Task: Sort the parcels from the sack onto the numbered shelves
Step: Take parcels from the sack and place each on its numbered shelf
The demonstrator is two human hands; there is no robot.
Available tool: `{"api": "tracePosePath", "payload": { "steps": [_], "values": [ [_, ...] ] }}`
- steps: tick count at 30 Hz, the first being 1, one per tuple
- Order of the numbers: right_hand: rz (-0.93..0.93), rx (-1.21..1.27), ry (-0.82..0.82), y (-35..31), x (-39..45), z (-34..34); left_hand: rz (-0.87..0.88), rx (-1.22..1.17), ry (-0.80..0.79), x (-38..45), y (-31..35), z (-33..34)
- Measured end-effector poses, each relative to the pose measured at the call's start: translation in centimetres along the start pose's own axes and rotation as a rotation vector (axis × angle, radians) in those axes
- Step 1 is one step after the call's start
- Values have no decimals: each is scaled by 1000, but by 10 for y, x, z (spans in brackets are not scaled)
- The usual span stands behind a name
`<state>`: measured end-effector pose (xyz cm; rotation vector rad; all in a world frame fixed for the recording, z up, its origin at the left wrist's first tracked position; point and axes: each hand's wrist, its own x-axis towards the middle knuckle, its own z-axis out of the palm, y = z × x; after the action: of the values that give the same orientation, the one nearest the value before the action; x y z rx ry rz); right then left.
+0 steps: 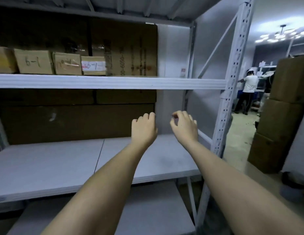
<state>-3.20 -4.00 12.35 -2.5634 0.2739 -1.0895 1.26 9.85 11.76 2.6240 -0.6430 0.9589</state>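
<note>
Both my arms reach forward over the middle shelf board (63,161) of a white metal rack. My left hand (143,128) hangs with its fingers curled loosely and holds nothing. My right hand (185,127) is beside it, fingers bent and slightly apart, also without anything in it. On the upper shelf (114,83) at the left stands a row of small cardboard parcels (35,61), marked "6-1" by hand. The sack is out of sight.
Large brown cartons (124,48) line the back of the rack. A perforated white upright (232,78) bounds the shelf on the right. Stacked cartons (280,112) stand on the floor at right. A person in a white shirt (249,87) works far behind.
</note>
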Motion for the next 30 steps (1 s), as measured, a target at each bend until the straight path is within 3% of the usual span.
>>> {"api": "tracePosePath", "payload": {
  "steps": [8, 19, 26, 30],
  "values": [
    [185, -114, -117, 121, -67, -18, 64, -86, -322, -42, 98, 73],
    [532, -269, -282, 299, -113, 0, 287, -142, -649, -62, 235, 214],
    [882, -204, -564, 390, -133, 20, 439, -223, -904, -55, 293, 288],
    [943, -203, -677, 437, -144, 19, 548, -220, -1102, -52, 323, 324]
  ]
}}
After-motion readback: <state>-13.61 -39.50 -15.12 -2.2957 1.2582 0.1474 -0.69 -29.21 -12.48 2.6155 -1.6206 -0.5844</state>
